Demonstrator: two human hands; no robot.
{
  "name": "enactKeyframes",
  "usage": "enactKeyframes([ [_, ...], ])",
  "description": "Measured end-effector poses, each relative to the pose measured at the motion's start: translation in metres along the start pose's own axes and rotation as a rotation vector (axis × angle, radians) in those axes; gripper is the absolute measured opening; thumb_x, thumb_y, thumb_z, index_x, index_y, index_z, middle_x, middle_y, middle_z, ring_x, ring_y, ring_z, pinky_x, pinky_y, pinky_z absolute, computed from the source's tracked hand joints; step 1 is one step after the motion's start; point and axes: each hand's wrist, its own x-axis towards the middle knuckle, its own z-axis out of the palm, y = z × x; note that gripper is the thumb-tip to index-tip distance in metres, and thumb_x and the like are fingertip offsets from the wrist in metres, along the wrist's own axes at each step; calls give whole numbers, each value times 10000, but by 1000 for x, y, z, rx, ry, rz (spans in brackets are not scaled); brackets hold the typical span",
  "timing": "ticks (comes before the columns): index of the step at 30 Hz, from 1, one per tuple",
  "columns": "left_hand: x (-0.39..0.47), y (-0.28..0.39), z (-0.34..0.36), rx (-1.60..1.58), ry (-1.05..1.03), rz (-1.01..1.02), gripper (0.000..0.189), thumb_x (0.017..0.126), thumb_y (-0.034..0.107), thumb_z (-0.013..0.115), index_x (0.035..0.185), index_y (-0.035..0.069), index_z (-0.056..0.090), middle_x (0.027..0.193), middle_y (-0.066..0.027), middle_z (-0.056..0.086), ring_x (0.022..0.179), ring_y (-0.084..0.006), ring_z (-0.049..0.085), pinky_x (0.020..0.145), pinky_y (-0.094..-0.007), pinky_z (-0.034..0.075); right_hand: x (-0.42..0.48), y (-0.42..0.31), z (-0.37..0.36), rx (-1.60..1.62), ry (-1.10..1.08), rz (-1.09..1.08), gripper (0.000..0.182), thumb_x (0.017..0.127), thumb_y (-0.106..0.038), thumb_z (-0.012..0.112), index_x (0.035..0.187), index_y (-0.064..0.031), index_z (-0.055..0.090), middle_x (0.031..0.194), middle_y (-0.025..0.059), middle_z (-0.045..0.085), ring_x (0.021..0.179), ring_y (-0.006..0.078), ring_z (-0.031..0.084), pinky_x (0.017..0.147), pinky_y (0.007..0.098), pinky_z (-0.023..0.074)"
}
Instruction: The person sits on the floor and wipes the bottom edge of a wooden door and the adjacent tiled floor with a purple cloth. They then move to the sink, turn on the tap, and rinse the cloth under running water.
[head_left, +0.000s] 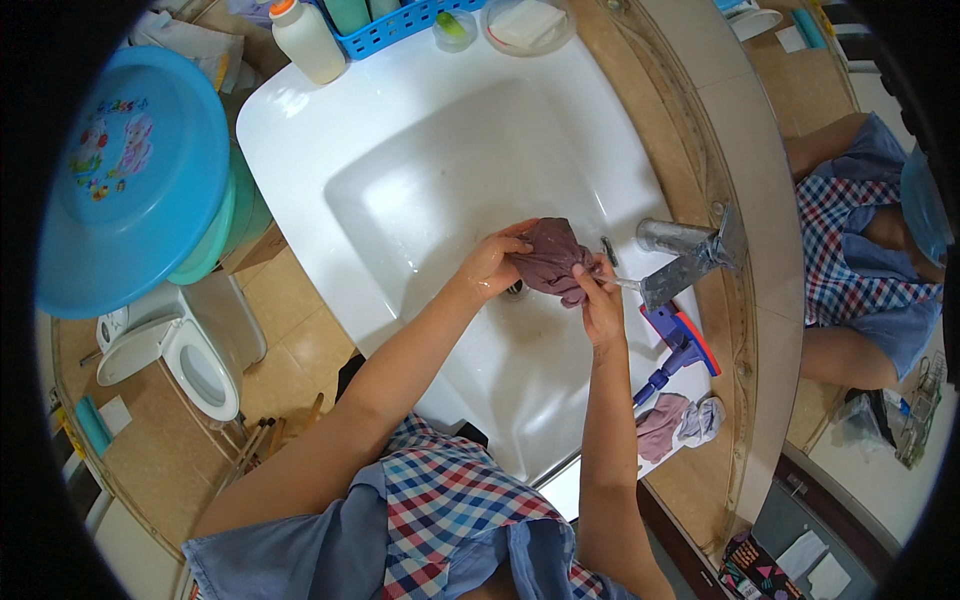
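Both my hands hold a wet mauve cloth (551, 259) above the white washbasin (450, 195). My left hand (496, 259) grips its left side, with water drops on the wrist. At the cloth's right edge my right hand (600, 296) pinches the fabric, thumb on top. A thin stream of water runs from the metal faucet (679, 270) onto the cloth and the right fingers. Below the cloth, the drain (516, 289) is partly hidden.
A purple squeegee (679, 345) and crumpled cloths (664, 427) lie on the basin's right rim. A bottle (307, 41), a blue basket (397, 26) and a round dish (529, 26) line the far rim. Left stand a blue basin (150, 187) and a toilet (199, 367). A mirror (862, 247) is at right.
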Motion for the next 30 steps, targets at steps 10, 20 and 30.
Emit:
enactKeyframes([
  [10,34,-34,-18,-69,114,-230,223,913,221,545,1007,19,556,1033,-85,594,936,-213,589,783,-343,502,-15,-14,66,-430,171,-86,117,871,-148,602,826,-44,632,637,37,602,561,158,565,539,328,459],
  [20,22,-49,21,85,478,-187,206,947,263,491,907,76,569,850,-51,592,761,-178,583,594,-320,499,40,-17,56,-1134,465,-142,358,888,-340,495,762,-32,627,760,187,635,696,398,593,634,456,466],
  [30,11,1,40,329,223,-135,423,949,383,478,1082,-12,546,1044,-89,593,943,-187,580,815,-320,496,17,-17,18,-359,154,58,490,939,-430,476,1087,21,600,975,112,636,931,179,565,837,308,433],
])
